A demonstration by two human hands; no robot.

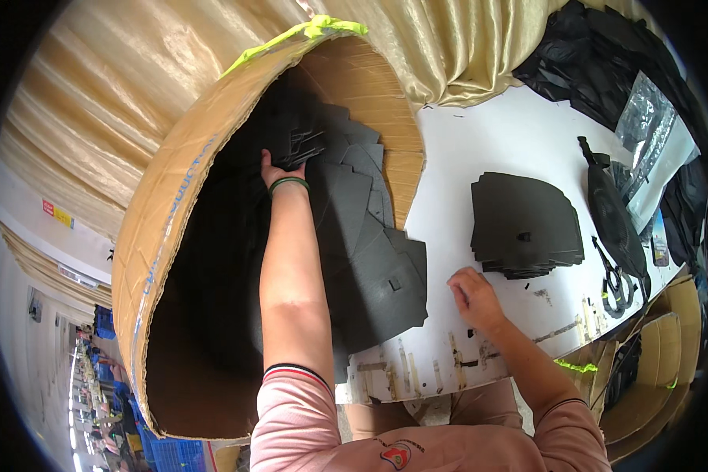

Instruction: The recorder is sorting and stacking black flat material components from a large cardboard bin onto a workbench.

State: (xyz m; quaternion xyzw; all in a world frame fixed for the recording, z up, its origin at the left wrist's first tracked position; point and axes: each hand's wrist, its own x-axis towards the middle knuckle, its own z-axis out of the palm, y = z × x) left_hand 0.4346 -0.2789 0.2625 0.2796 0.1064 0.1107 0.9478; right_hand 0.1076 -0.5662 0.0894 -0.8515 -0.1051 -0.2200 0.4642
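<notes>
My left hand (pixel 283 171) reaches deep into a big cardboard box (pixel 165 204) lying with its open side toward me. Its thumb stands out to the left, and the fingers, partly hidden, grip some black flat sheets (pixel 305 147) whose edges fan out. Many more black sheets (pixel 354 236) lie overlapped in the box and spill from its opening onto the table. My right hand (pixel 475 299) hovers at or rests on the white table with curled fingers and nothing seen in them. Just beyond it sits a neat stack of black cut sheets (pixel 525 216), the top one with a small slot.
The white table (pixel 456 149) has tape marks along its front edge. Black scissors (pixel 615 287), a black strapped pouch (pixel 612 197) and a clear plastic bag (pixel 645 134) lie at the right. Black fabric (pixel 582 51) is heaped behind. An open carton (pixel 657 370) stands below right.
</notes>
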